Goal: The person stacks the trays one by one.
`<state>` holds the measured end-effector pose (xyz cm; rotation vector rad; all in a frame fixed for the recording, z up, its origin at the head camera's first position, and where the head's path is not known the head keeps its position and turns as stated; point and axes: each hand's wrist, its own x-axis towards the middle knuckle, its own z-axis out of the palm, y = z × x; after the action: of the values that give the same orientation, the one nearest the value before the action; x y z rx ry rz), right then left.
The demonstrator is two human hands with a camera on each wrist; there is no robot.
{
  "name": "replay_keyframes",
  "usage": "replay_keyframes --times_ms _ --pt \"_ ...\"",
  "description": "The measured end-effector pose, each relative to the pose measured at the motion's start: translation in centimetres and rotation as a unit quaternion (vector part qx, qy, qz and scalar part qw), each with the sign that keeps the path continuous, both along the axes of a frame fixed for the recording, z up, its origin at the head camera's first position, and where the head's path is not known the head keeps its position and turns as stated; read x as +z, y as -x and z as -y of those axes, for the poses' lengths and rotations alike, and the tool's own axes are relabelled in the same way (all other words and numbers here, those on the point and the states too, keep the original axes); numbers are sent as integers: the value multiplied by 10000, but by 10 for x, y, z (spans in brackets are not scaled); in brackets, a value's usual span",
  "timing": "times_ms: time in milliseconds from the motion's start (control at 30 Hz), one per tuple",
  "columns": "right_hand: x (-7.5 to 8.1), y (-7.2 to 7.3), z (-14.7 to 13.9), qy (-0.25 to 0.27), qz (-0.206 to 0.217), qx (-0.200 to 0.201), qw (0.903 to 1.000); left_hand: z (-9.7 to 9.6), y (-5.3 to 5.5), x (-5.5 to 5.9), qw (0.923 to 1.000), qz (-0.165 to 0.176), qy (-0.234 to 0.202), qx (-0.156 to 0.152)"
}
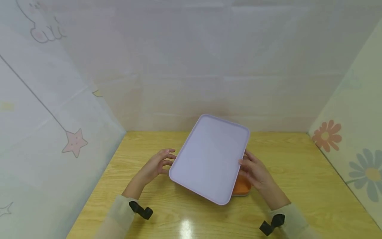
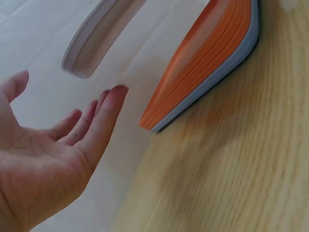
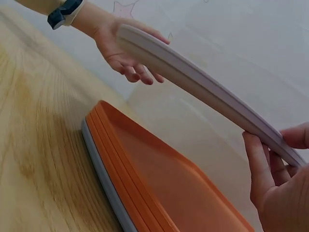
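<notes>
A pale lilac rectangular tray (image 1: 210, 159) is held up at a tilt in the head view. My right hand (image 1: 255, 171) pinches its right edge, thumb on top and fingers beneath, as the right wrist view also shows. By the opposite edge is my left hand (image 1: 155, 167), its fingers spread and loosely bent. The left wrist view shows a gap between those fingers (image 2: 104, 118) and the lilac tray (image 2: 79, 65). Under the raised tray sits a stack of orange trays (image 3: 159, 164) with a grey tray (image 3: 104, 169) at the bottom; from the head it is mostly hidden.
The stack rests on a wood-grain table (image 1: 143, 212). A pale sheet wall (image 1: 185, 66) rises behind the table, and printed side walls (image 1: 44, 139) flank it. Both wrists carry small black camera mounts (image 1: 141, 210).
</notes>
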<state>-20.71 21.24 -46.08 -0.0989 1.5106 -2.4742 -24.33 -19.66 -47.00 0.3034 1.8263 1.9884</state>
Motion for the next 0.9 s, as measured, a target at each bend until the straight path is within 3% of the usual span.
replay_keyframes --times_ms 200,400,733,900 --pt "-4 5 -13 -145 -187 491 9985 -9 16 -3 9990 193 178 -352" --pt "0 10 -17 -398 -24 716 9966 -24 26 -5 9992 262 35 -297" --pt "1 17 -22 -660 126 908 9936 -35 31 -7 9991 109 18 -412" --pt "0 23 -25 -950 173 775 9923 -38 33 -10 9993 24 49 -363"
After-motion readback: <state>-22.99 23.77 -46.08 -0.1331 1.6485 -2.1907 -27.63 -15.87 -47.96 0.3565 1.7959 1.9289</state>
